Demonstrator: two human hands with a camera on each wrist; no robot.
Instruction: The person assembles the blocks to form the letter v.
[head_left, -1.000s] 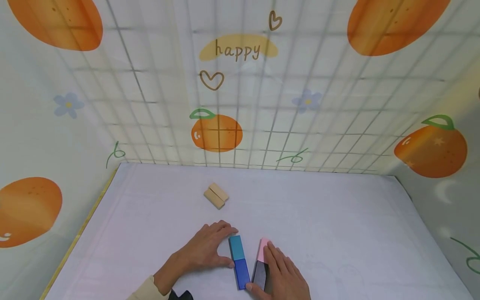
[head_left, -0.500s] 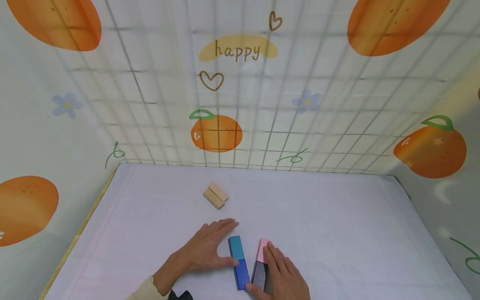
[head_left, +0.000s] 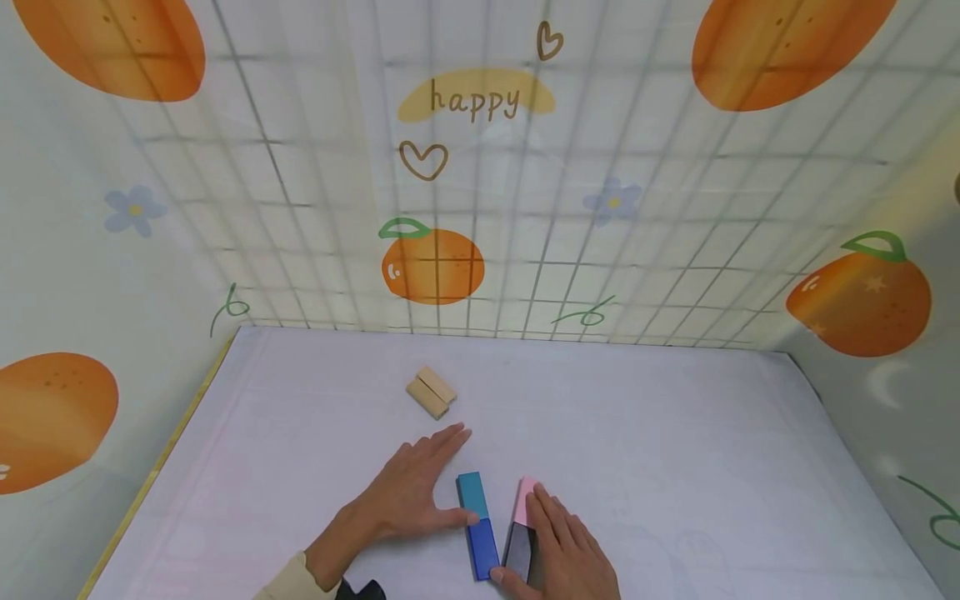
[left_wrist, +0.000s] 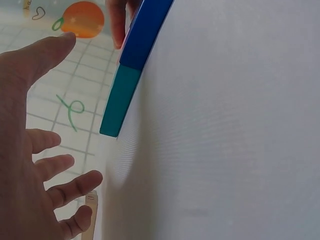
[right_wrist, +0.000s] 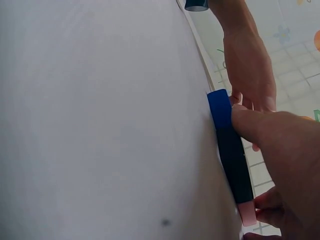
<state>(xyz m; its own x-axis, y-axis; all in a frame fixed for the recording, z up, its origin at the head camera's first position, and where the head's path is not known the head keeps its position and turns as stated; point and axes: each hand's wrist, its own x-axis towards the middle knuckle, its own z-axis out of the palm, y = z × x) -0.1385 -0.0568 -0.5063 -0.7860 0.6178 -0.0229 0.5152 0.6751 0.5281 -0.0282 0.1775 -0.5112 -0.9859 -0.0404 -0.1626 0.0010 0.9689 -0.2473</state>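
Note:
In the head view, a teal block (head_left: 472, 495) and a blue block (head_left: 483, 550) lie end to end in a slanted row. To their right, a pink block (head_left: 524, 500) and a dark block (head_left: 518, 552) form a second row, nearer to the first at the front. My left hand (head_left: 408, 490) is spread, its thumb over where teal meets blue; the left wrist view shows its fingers (left_wrist: 75, 190) apart, holding nothing. My right hand (head_left: 566, 546) lies with extended fingers along the pink and dark blocks, its thumb by the blue block's near end.
Two plain wooden blocks (head_left: 432, 392) lie side by side farther back on the white table (head_left: 660, 433). A curtain (head_left: 337, 250) printed with oranges stands along the back, with more printed cloth at both sides.
My left hand's fingers have swung up and away from the teal block, and its thumb has slid right onto the row. My right hand and the blocks stay almost still.

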